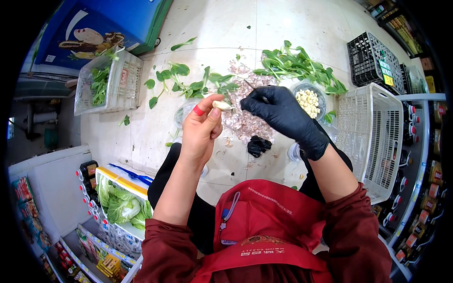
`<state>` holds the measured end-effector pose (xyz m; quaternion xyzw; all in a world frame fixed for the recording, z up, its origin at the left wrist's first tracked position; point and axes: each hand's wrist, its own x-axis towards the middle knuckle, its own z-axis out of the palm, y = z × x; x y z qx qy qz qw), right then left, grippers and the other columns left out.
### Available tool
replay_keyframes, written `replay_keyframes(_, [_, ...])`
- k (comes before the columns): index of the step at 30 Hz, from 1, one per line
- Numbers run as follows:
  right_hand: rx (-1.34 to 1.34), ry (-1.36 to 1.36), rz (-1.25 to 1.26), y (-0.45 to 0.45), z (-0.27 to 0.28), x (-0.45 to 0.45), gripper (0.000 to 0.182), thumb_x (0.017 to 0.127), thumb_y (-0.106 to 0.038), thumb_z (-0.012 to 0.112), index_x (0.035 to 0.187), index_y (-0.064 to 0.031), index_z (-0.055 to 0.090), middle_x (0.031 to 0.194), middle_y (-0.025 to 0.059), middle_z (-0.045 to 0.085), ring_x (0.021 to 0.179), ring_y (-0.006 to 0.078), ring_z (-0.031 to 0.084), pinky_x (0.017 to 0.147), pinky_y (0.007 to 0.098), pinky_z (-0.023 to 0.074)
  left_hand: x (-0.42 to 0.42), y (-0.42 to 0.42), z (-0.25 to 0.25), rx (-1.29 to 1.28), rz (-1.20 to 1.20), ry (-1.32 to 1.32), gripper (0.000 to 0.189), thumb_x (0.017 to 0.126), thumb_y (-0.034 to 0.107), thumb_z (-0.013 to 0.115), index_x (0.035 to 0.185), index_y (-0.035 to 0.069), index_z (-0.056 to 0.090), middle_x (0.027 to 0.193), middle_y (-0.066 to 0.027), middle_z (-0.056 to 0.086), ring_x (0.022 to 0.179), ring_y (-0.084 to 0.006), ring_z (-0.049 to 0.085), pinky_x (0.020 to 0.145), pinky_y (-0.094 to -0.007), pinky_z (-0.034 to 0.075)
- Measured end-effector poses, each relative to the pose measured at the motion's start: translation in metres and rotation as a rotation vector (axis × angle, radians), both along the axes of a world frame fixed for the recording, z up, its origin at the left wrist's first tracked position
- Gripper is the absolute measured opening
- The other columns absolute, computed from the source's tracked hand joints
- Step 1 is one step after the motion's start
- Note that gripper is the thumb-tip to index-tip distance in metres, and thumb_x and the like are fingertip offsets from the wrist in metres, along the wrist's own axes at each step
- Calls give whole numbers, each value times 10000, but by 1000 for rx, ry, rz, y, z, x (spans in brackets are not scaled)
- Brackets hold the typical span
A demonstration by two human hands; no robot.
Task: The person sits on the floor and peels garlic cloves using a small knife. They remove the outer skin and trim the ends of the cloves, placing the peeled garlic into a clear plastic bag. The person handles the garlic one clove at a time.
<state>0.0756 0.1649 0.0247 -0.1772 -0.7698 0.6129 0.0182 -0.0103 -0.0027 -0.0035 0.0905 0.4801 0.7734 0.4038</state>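
Note:
My left hand [205, 123], bare with a red band on one finger, pinches a pale garlic clove [222, 105] between thumb and forefinger. Just right of it, my right hand [283, 116] wears a black glove; a thin dark tool [249, 84] sticks out from its fingers, its kind unclear. Strands of skin trail from the clove towards the gloved fingertips. Beneath both hands a heap of garlic skins [251, 123] covers the floor. A clear bowl [322, 102] of peeled garlic cloves [308, 102] stands beyond my right wrist. A black crumpled glove or bag [258, 146] lies at the heap's near edge.
Loose green leaves [300, 67] lie across the floor. A white plastic crate [370, 138] and a black crate [376, 60] stand right, beside shelves of bottles. At left are a crate with greens [124, 79] and a foam box [147, 203] of cabbage. Another clear container [184, 113] is behind my left hand.

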Motion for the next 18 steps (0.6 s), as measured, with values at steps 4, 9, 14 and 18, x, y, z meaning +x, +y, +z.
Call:
replay_keyframes(4, [-33, -90, 44, -7, 7, -1, 257, 734, -258, 613, 781, -5, 613, 608, 89, 571, 522, 130, 504, 519, 271, 417, 6, 1, 5, -126, -24, 177, 253, 831, 94, 533, 1080, 58, 533, 782, 31, 508, 531, -15, 333, 458, -156, 258])
replay_keyframes(9, [127, 75, -9, -11, 0, 1, 158, 702, -177, 599, 752, -27, 606, 630, 117, 565, 539, 196, 548, 524, 293, 427, 11, 4, 10, -175, 4, 379, 295, 793, 42, 576, 1083, 38, 526, 885, 2, 519, 583, -11, 390, 524, -145, 326])
replay_keyframes(14, [351, 282, 5, -15, -4, 1, 93, 663, -113, 581, 700, -30, 566, 645, 117, 540, 575, 264, 548, 537, 321, 434, 13, 6, 8, -194, 56, 373, 316, 748, 4, 621, 1049, -7, 526, 876, -21, 543, 647, -27, 462, 591, -149, 383])
replay_keyframes(18, [401, 302, 11, -16, -3, 2, 85, 658, -101, 577, 693, -28, 554, 645, 116, 534, 579, 259, 549, 542, 314, 435, 12, 4, 6, -206, 53, 409, 282, 745, 6, 626, 1013, -22, 543, 830, -27, 570, 659, -34, 481, 596, -151, 388])
